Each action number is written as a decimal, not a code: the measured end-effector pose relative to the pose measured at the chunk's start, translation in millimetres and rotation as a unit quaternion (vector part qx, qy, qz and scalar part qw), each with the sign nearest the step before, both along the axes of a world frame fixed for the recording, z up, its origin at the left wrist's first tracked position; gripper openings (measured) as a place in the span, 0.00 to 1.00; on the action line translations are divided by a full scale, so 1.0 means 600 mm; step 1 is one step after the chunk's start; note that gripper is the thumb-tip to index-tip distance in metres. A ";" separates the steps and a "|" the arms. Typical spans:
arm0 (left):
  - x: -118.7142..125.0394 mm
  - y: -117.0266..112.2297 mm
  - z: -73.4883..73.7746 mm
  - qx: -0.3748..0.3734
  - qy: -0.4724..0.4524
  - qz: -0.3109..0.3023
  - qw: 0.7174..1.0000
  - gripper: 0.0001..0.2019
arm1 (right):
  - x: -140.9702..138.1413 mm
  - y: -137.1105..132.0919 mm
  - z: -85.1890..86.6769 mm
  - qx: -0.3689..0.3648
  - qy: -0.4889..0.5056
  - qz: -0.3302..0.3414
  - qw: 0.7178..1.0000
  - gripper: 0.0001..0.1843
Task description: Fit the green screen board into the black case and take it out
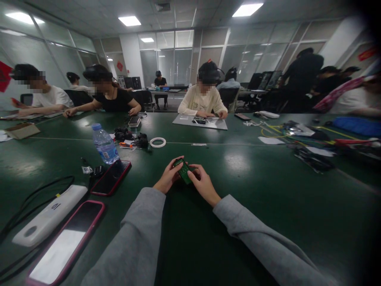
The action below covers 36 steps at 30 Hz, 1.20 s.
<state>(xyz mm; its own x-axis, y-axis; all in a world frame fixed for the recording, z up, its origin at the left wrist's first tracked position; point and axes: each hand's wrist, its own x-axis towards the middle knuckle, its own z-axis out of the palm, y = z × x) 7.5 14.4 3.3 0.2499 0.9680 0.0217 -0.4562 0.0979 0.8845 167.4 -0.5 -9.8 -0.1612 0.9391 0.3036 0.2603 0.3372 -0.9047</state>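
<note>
Between my two hands is a small green circuit board (185,173) with a dark edge, tilted a little above the green table (238,190). My left hand (169,176) grips its upper left side, thumb lying across the face. On the lower right side, my right hand (204,183) holds the board with the thumb pressed on its edge. The fingers behind the board are mostly hidden. Fine parts on the board's face are too small to make out.
Left of my arms lie a pink-cased phone (67,244), a white power strip-like device (52,214), a red-edged phone (111,178) and a water bottle (104,143). A white ring (157,142) and black cables (131,137) sit farther off. Across the table a person (204,95) works at a grey mat (218,124).
</note>
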 end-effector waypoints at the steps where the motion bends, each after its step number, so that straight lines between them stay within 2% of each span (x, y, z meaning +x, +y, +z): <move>1: 0.001 0.000 0.000 0.000 0.001 0.004 1.000 0.24 | -0.001 -0.001 0.002 0.002 -0.003 -0.001 1.000 0.23; 10: 0.004 -0.001 0.005 -0.004 -0.020 0.028 0.999 0.22 | -0.003 -0.002 0.004 -0.004 -0.007 -0.005 1.000 0.23; 18: 0.002 0.003 0.002 0.002 -0.040 0.038 0.998 0.20 | -0.003 -0.002 0.005 -0.019 0.015 0.044 0.999 0.29; 28: -0.001 0.005 0.006 -0.022 -0.113 0.033 0.993 0.22 | -0.007 -0.002 0.000 -0.013 0.034 0.070 0.997 0.34; 32: 0.008 0.007 0.003 -0.055 -0.130 0.044 0.989 0.20 | -0.006 -0.002 0.004 0.022 0.003 0.029 0.999 0.32; 36: 0.024 0.007 0.000 -0.114 -0.146 0.000 0.983 0.17 | -0.006 -0.004 0.004 0.105 -0.109 -0.112 0.982 0.32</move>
